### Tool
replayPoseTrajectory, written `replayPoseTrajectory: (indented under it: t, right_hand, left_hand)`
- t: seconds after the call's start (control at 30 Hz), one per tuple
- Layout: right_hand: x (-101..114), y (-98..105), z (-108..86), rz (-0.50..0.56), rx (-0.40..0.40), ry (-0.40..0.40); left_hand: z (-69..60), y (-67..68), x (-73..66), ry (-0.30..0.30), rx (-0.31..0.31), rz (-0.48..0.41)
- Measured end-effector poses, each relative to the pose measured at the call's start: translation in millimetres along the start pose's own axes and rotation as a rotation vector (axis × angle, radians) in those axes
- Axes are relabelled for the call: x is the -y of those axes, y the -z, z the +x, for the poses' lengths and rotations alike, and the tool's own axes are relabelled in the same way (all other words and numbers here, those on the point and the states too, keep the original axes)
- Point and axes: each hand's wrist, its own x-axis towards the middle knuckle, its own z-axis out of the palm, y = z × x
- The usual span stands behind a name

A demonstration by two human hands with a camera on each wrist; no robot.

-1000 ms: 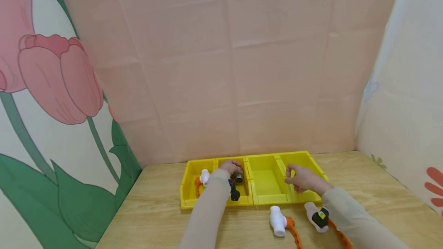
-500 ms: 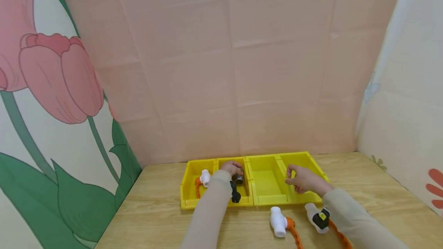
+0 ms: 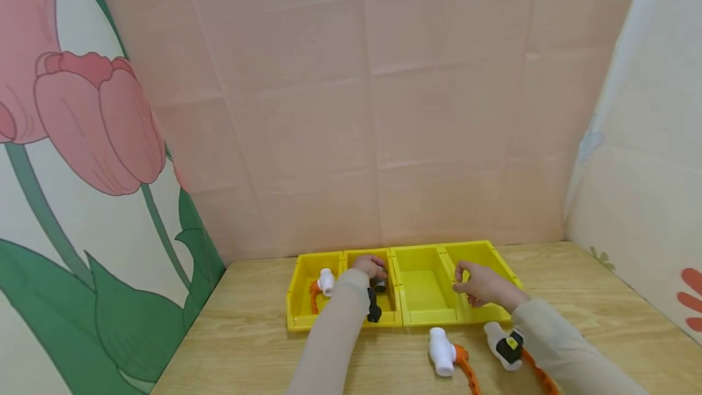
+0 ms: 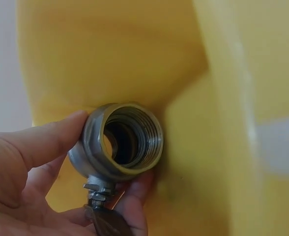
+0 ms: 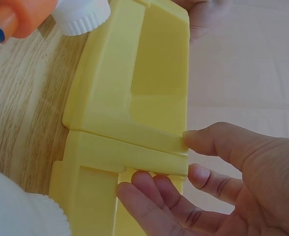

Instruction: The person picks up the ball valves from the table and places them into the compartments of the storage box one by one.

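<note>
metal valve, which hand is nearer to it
Left. The left hand grips the metal valve in the second bin from the left; the right hand is off to its right, at the divider between the two rightmost bins.

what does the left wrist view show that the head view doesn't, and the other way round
Only the left wrist view shows the screw threads inside the metal valve. Only the head view shows the right hand and the tulip mural. Both show the left hand holding that valve in one of the yellow bins.
</note>
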Motion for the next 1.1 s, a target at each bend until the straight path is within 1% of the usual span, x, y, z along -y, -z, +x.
replayPoseTrajectory:
  t: [0.07, 0.17, 0.33, 0.47, 0.67, 0.93, 1.1]
  right_hand:
    - [0.8, 0.5, -0.9, 0.001, 0.002, 0.000]
    - [1.8, 1.5, -1.8, 0.001, 0.002, 0.006]
    - [2.2, 3.0, -1.5, -0.008, -0.003, 0.017]
    - [1.6, 2.3, -1.4, -0.008, 0.002, 0.021]
    - [1.0, 0.9, -1.4, -0.006, 0.002, 0.020]
    - [0.3, 0.7, -0.9, 0.000, -0.002, 0.021]
    - [-0.4, -0.4, -0.4, 0.000, -0.005, 0.011]
  left_hand:
    - [-5.3, 3.4, -2.0, -0.002, 0.021, 0.019]
    - [-4.6, 5.8, -2.7, 0.007, 0.052, 0.033]
    - [-3.2, 8.1, -6.1, 0.006, 0.073, 0.055]
    - [-5.9, 9.3, -8.1, 0.010, 0.087, 0.067]
    - [-9.4, 9.4, -10.6, 0.004, 0.081, 0.105]
    - [-2.9, 6.1, -10.5, 0.021, 0.061, 0.152]
    - [-1.2, 4.5, -10.3, 0.025, 0.047, 0.193]
